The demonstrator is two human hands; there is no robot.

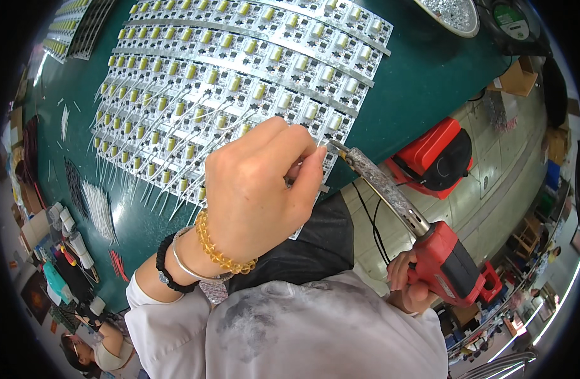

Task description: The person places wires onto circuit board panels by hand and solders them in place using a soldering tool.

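Observation:
A large panel of white circuit boards (252, 63) lies on the green table, with rows of yellow cylindrical parts. Thin white wires (157, 180) stick out from many boards on its left and near side. My left hand (265, 170) is closed in a pinch over the panel's near right part; whatever is between its fingertips is hidden. My right hand (407, 281) wraps round the handle of a red and black soldering gun (451, 262). The gun's metal barrel points up and left, with its tip by the panel's right edge, close to my left fingertips.
On the green table (422, 69), bundles of white wire (99, 211), black wire (75, 183) and red wire (118, 264) lie left. A bowl of shiny bits (451, 16) stands far right. On the floor is a red and black case (432, 155). Another person (107, 347) sits lower left.

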